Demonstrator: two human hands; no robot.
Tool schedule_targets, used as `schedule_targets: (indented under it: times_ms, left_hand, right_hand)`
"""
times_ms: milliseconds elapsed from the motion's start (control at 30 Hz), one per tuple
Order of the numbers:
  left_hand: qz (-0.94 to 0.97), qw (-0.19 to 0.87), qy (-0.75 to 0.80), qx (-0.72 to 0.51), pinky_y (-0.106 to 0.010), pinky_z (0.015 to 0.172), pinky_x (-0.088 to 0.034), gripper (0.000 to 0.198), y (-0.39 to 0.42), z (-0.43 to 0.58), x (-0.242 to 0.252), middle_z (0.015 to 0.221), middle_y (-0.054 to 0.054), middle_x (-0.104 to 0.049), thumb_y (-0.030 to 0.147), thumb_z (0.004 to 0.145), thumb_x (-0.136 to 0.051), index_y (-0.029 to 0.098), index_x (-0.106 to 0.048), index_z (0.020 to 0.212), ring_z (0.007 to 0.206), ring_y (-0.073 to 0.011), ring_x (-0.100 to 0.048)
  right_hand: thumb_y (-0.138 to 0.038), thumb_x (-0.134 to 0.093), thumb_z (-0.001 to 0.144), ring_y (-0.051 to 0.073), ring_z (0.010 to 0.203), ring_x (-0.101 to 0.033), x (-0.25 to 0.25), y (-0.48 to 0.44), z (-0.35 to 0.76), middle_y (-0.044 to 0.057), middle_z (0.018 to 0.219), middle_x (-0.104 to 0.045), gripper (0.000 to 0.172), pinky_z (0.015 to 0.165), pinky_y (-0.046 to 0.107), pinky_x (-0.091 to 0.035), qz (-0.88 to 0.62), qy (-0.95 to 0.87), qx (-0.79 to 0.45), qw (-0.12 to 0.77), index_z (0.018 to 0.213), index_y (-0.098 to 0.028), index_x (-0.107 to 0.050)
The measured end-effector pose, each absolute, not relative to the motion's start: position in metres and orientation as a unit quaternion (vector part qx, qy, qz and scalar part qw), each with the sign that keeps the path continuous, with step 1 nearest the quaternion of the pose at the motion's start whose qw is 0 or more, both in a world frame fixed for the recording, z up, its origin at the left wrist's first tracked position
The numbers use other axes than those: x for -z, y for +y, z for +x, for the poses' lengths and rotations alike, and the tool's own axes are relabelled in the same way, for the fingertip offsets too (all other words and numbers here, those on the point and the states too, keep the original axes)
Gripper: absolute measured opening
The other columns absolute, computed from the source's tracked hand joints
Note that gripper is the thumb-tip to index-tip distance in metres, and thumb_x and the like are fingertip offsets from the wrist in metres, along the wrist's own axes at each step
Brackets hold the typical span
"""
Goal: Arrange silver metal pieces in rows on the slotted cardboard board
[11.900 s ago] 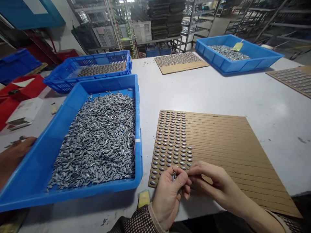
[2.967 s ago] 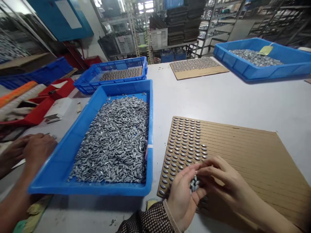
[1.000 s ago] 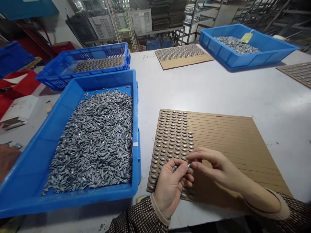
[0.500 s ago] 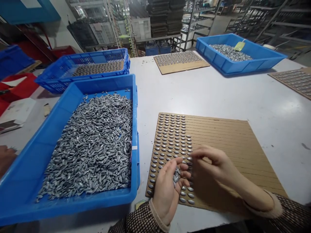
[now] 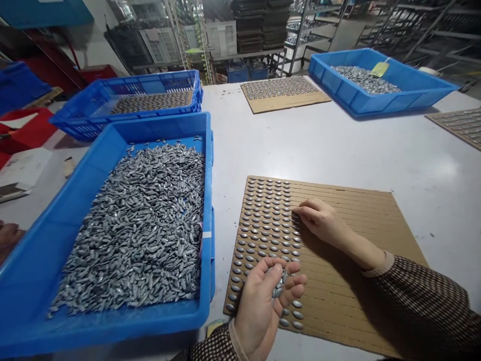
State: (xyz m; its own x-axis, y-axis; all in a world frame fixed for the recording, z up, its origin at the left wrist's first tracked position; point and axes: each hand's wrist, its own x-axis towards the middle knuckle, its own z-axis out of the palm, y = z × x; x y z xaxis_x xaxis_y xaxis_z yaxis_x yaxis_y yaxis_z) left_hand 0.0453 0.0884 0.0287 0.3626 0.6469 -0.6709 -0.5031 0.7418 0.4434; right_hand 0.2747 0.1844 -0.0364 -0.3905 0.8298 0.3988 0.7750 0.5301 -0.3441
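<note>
While left fingers (image 5: 293, 280) cup metal slugs (image 5: 278, 288), right fingers (image 5: 306, 209) press together on cardboard (image 5: 361, 215)

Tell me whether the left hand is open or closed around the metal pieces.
Loosely closed: the left hand lies palm up with its fingers curled, cradling a small bunch of seed-shaped metal pieces against the palm.

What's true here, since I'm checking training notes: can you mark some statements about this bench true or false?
1. The left hand cups grey metal pieces. True.
2. The right hand rests on the grooved cardboard board. True.
3. The blue tray beside the board holds no pieces. False: it is heaped with them.
4. Pieces fill the whole board. False: they sit only on its left part, and the grooves further right are bare.
</note>
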Motion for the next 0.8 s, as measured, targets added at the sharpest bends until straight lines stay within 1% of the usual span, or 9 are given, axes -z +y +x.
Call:
schedule_targets:
  times_ms: [67,167,300,400,500,633,733,800]
  left_hand:
    - [0.087,0.821,0.444,-0.348,-0.027,0.078,-0.055,0.017,0.089,0.045,-0.028,0.107,-0.013,-0.067,0.028,0.088,-0.061,0.012,-0.057,0.092,0.087,-0.0169,-0.068]
    - [0.075,0.82,0.443,-0.354,-0.028,0.078,-0.055,0.023,0.089,0.045,-0.027,0.105,-0.014,-0.068,0.032,0.089,-0.059,0.011,-0.06,0.1,0.087,-0.0176,-0.068]
    - [0.057,0.824,0.431,-0.363,-0.032,0.081,-0.055,0.03,0.089,0.045,-0.027,0.111,-0.018,-0.067,0.032,0.091,-0.055,0.01,-0.058,0.111,0.092,-0.0216,-0.069]
    - [0.049,0.825,0.427,-0.367,-0.034,0.085,-0.054,0.032,0.089,0.045,-0.026,0.113,-0.018,-0.066,0.029,0.09,-0.056,0.011,-0.058,0.117,0.094,-0.0224,-0.068]
    - [0.065,0.825,0.407,-0.387,-0.035,0.09,-0.052,0.031,0.088,0.047,-0.026,0.117,-0.016,-0.064,0.028,0.091,-0.055,0.012,-0.061,0.116,0.098,-0.0202,-0.065]
    - [0.11,0.826,0.386,-0.396,-0.034,0.092,-0.051,0.026,0.087,0.048,-0.027,0.125,-0.012,-0.06,0.025,0.091,-0.054,0.015,-0.065,0.113,0.108,-0.0194,-0.058]
    - [0.12,0.833,0.379,-0.385,-0.034,0.092,-0.051,0.027,0.086,0.047,-0.028,0.125,-0.011,-0.059,0.025,0.09,-0.055,0.017,-0.064,0.114,0.109,-0.0193,-0.057]
    - [0.116,0.834,0.377,-0.387,-0.035,0.091,-0.051,0.026,0.085,0.047,-0.028,0.122,-0.011,-0.06,0.027,0.089,-0.057,0.016,-0.064,0.111,0.106,-0.0188,-0.058]
  right_hand:
    - [-0.014,-0.047,0.092,0.02,0.082,-0.058,0.036,0.185,0.277,0.009,0.089,-0.065,0.022,0.072,0.035,-0.05,-0.477,-0.84,-0.053,0.253,0.096,-0.019,-0.068]
    - [-0.015,-0.045,0.093,0.021,0.084,-0.059,0.033,0.186,0.28,0.009,0.092,-0.065,0.023,0.074,0.036,-0.051,-0.479,-0.843,-0.062,0.236,0.099,-0.02,-0.068]
    - [-0.02,-0.046,0.094,0.021,0.088,-0.061,0.017,0.17,0.27,0.009,0.097,-0.066,0.023,0.077,0.037,-0.052,-0.504,-0.812,-0.093,0.28,0.108,-0.021,-0.065]
    - [-0.022,-0.049,0.093,0.022,0.091,-0.062,-0.007,0.142,0.251,0.01,0.102,-0.065,0.023,0.076,0.035,-0.053,-0.483,-0.8,-0.174,0.311,0.111,-0.023,-0.063]
    - [-0.021,-0.051,0.093,0.022,0.091,-0.06,-0.027,0.116,0.229,0.01,0.102,-0.064,0.025,0.075,0.035,-0.053,-0.436,-0.812,-0.256,0.291,0.115,-0.024,-0.061]
    - [-0.021,-0.049,0.094,0.021,0.09,-0.057,-0.034,0.105,0.213,0.009,0.1,-0.062,0.023,0.075,0.036,-0.051,-0.437,-0.807,-0.297,0.266,0.112,-0.025,-0.063]
    - [-0.022,-0.049,0.095,0.02,0.09,-0.058,-0.031,0.107,0.212,0.008,0.097,-0.062,0.02,0.074,0.033,-0.052,-0.44,-0.775,-0.357,0.279,0.106,-0.024,-0.066]
    - [-0.024,-0.05,0.095,0.019,0.089,-0.06,-0.031,0.108,0.213,0.007,0.095,-0.063,0.018,0.074,0.031,-0.052,-0.446,-0.745,-0.395,0.3,0.101,-0.024,-0.067]
